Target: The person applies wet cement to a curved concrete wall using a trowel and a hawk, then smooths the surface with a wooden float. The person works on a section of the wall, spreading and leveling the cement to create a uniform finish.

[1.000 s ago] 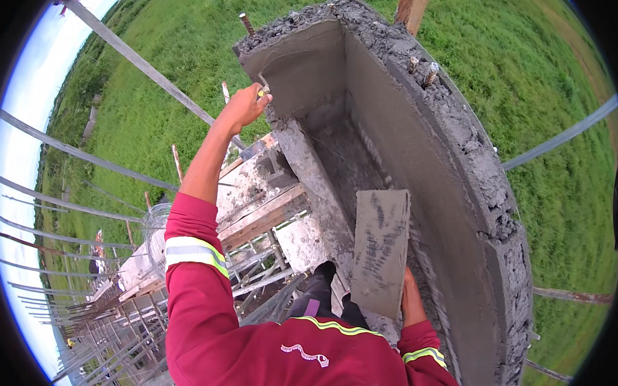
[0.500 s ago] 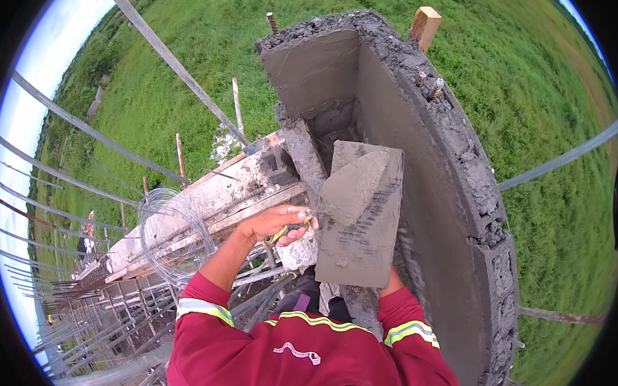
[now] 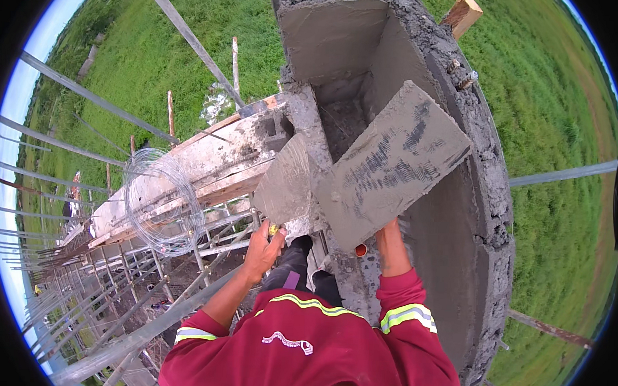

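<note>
Holds the trowel [image 3: 283,185] left of the curved wall [image 3: 458,218], with the left hand [image 3: 262,251] curled around its handle [image 3: 274,229], fingers wrapped close. Supports the board [image 3: 392,162] nearer that wall, tilted and overlapping it in this view, with the right hand [image 3: 390,240] beneath. Cannot tell the spread or grip of the right hand's fingers, hidden under the board. Probably handles as stiff and fairly light in both cases, yet likely slippery where smeared with wet-looking mortar [image 3: 367,185]. Best held by the handle for the trowel, and from underneath, near the middle, for the board. Leaves unclear any touch between trowel and board. Loses the wall's far end past the top edge.
</note>
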`<state>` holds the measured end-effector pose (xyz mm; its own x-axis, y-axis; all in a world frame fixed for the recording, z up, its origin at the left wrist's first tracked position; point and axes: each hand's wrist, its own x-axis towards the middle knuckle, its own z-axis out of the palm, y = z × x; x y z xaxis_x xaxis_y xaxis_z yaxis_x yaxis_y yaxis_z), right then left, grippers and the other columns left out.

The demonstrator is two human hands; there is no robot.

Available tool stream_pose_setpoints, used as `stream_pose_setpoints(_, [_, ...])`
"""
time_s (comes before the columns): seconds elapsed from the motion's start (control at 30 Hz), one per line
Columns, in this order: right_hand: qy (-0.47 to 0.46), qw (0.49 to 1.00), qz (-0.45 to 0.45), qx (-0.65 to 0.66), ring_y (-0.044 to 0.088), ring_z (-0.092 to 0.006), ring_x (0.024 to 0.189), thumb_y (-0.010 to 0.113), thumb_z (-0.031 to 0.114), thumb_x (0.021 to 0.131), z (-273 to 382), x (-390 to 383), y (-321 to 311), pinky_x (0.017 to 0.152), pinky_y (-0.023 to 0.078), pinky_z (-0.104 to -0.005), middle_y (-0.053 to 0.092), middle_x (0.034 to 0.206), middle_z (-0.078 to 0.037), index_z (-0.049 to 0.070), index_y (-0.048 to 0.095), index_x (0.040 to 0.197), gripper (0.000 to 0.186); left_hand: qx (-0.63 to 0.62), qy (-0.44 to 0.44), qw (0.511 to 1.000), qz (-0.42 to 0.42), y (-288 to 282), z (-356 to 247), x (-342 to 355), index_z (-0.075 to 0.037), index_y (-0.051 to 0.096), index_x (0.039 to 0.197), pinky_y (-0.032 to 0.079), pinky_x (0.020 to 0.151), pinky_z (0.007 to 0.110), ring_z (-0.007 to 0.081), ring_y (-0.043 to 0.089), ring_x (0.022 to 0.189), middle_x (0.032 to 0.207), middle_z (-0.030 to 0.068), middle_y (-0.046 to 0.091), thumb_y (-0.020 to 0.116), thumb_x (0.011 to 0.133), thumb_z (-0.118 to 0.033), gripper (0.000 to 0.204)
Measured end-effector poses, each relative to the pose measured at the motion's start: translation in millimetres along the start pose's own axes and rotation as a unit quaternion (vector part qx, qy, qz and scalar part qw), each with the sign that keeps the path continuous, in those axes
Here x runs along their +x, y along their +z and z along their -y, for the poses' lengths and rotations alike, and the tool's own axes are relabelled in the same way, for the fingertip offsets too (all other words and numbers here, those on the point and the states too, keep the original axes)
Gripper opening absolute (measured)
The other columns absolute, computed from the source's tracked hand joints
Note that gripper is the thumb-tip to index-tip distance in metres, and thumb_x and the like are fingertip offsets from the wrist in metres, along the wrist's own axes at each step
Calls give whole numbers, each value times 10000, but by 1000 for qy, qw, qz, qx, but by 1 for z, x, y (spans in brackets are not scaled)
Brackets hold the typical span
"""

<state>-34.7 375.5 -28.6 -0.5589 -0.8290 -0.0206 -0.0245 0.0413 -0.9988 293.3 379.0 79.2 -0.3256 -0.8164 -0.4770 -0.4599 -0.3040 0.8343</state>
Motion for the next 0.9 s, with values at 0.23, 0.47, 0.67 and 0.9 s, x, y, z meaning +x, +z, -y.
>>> stream_pose_setpoints(0.23, [-68, 996, 12, -60, 669, -176, 862, 612, 175, 1017, -13, 0, -24, 753, 548, -334, 713, 1013, -69, 19, 677, 1156, 220, -114, -58, 975, 183, 48, -30, -7, -13, 534, 1190, 425, 473, 275, 98, 497, 485, 672, 4, 511, 545, 1074, -287, 298])
stream_pose_setpoints(0.47, [128, 990, -7, 53, 619, -138, 676, 612, 199, 1022, -23, -54, -47, 619, 511, -307, 670, 804, -37, 17, 686, 1034, 197, -256, -2, 927, 275, 60, -76, 53, -28, 524, 1239, 432, 466, 245, 83, 498, 493, 741, 10, 512, 529, 1088, -312, 322])
stream_pose_setpoints(0.67, [279, 960, -12, 5, 494, -95, 496, 624, 287, 1050, -8, -131, -97, 464, 424, -282, 542, 613, 5, 54, 627, 854, 304, -327, -44, 912, 243, 104, -74, 204, -109, 532, 1173, 428, 453, 255, 85, 490, 519, 744, -8, 506, 586, 1059, -329, 254])
stream_pose_setpoints(0.9, [375, 924, -12, -75, 511, -106, 505, 643, 319, 1039, 13, -191, -130, 466, 429, -282, 535, 605, 2, 70, 602, 818, 336, -335, -73, 924, 171, 162, -81, 371, -118, 518, 1040, 453, 472, 307, 123, 523, 551, 743, 10, 548, 624, 1014, -263, 181])
